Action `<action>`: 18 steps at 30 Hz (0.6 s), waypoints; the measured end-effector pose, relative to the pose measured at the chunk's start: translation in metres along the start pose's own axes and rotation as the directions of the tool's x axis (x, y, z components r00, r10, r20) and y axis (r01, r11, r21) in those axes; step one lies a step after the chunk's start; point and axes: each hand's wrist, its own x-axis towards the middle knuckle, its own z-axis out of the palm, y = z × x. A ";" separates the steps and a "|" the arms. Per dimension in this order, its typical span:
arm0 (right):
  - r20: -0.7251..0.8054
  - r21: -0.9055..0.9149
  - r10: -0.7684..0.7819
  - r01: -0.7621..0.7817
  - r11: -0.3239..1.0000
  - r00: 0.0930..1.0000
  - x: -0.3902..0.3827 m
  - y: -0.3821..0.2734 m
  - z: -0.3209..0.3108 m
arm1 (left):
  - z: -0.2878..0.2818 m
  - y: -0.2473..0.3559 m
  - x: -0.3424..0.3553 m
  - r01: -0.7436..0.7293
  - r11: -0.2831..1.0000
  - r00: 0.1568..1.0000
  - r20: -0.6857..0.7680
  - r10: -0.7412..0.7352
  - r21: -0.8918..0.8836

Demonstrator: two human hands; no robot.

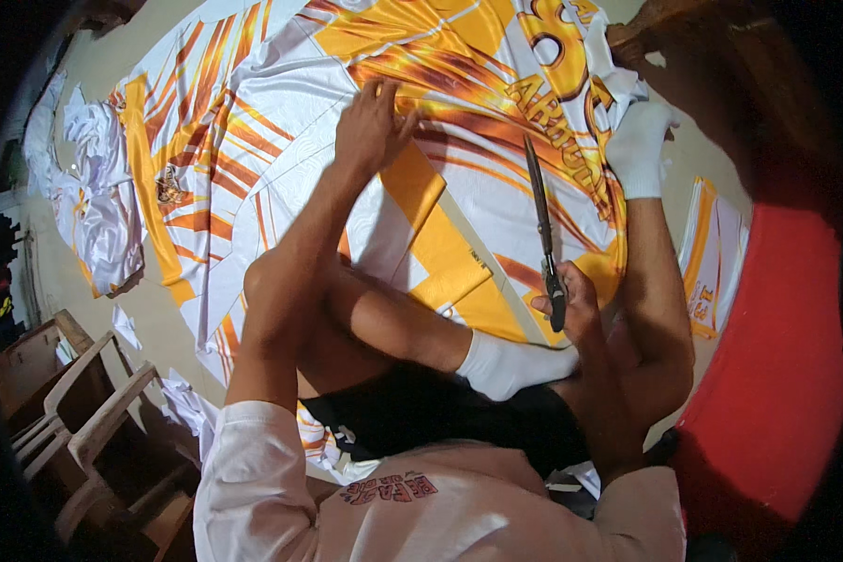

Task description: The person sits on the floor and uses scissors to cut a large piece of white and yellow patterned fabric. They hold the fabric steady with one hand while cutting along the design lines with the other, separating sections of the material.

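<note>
My left hand (373, 126) rests on white, yellow and orange printed fabric (239, 140) in the upper middle, fingers bent with the thumb apart from them. Beneath it a yellow-banded piece (412, 192) slants down toward my socked left foot (506, 365). My right hand (571, 300) grips long black-handled scissors (541, 201) by the handles, blades pointing up over the fabric; whether they touch it I cannot tell. My right foot (637, 155) in a white sock lies on the fabric’s right part, beside large printed lettering.
Crumpled white fabric (103, 192) lies at the left. A stack of white and yellow pieces (712, 262) is right of my leg, beside a red surface (768, 375). Wooden furniture (98, 403) stands at lower left, and a dark wooden piece (702, 51) at upper right.
</note>
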 end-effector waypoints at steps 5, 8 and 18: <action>0.293 0.004 0.024 -0.026 1.000 0.956 0.023 -0.003 0.020 | -0.025 0.044 -0.109 0.114 0.992 0.979 0.162 -0.121 0.052; 0.406 0.039 0.027 -0.047 0.998 0.913 0.018 -0.001 0.025 | -0.017 0.067 -0.109 0.136 0.984 0.968 0.193 -0.157 0.117; 0.421 -0.227 0.242 -0.157 0.961 0.874 0.008 0.013 0.031 | -0.004 0.056 -0.144 0.263 0.961 0.926 0.258 -0.276 0.087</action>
